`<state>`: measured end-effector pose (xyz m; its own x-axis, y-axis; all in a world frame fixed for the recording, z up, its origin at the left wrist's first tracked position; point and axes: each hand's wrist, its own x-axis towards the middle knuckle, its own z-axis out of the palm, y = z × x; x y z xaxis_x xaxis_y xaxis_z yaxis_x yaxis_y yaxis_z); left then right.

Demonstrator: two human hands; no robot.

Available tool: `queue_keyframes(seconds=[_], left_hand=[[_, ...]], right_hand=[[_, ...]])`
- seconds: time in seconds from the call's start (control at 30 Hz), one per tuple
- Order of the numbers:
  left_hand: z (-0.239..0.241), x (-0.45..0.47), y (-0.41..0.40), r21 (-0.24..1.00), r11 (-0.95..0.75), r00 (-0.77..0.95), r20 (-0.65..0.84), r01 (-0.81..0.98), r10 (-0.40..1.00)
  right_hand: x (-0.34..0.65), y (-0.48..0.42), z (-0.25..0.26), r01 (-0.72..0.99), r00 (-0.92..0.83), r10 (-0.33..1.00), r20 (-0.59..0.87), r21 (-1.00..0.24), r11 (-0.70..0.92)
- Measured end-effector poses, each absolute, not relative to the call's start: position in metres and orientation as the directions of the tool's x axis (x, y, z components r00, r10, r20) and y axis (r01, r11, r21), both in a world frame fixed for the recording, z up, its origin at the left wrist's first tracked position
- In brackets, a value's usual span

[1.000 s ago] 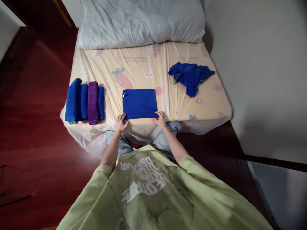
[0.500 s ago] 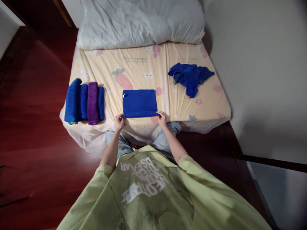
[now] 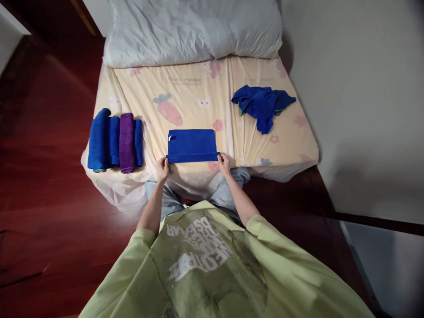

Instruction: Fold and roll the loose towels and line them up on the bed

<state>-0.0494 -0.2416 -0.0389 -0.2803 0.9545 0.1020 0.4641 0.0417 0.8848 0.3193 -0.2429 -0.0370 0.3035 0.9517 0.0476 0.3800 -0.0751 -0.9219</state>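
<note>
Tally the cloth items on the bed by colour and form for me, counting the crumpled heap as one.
Blue rolls: 3
Purple roll: 1
Blue cloth between left hand and right hand: 1
Crumpled blue heap: 1
Total: 6

Saw plain blue on the flat cloth (image 3: 192,142), white on its tag (image 3: 170,138), green edging on the crumpled blue cloth (image 3: 258,104). Noted one purple roll (image 3: 126,141) among blue rolls (image 3: 98,141). Found pink carrot and flower prints (image 3: 169,113) on the cream-yellow sheet (image 3: 195,115), white lettering (image 3: 190,260) on the lime shirt (image 3: 132,274).
</note>
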Motion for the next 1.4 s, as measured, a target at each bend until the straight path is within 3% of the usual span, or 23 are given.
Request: queue_keyframes(seconds=[1.4], left_hand=[[-0.027,-0.042,-0.241,0.847,0.133,-0.337,0.057,0.514,0.940]], right_hand=[[0.315,-0.238,-0.042,0.393,0.348,0.936,0.054,-0.915,-0.093]])
